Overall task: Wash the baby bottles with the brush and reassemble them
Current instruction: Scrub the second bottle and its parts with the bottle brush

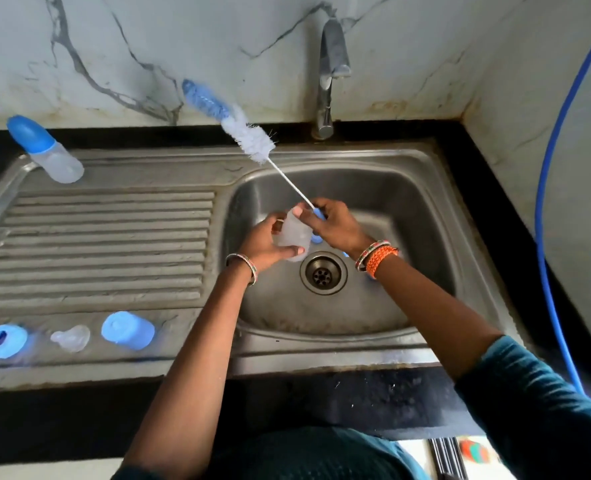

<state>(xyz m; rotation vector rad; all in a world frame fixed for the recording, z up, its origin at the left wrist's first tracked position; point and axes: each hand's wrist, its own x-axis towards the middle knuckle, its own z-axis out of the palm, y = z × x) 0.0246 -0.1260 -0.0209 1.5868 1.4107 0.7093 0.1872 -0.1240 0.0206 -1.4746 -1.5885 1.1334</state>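
Over the sink basin [408, 209], my left hand [264, 242] grips a clear baby bottle body [292, 235]. My right hand [335, 223] holds the blue handle of the bottle brush [252, 136], thumb against the bottle. The brush's wire stem rises up and left, its white and blue bristles out in the air above the sink's back rim. An assembled bottle with a blue cap [44, 148] stands at the drainboard's far left. Along the front rim lie a blue collar ring [3, 341], a clear nipple [71, 337] and a blue cap [127, 330].
A chrome tap [330, 74] stands behind the basin; no water is running. The drain [323, 273] sits under my hands. A ridged drainboard [96, 244] fills the left side. A blue hose [543, 202] runs down the right wall. Black counter surrounds the sink.
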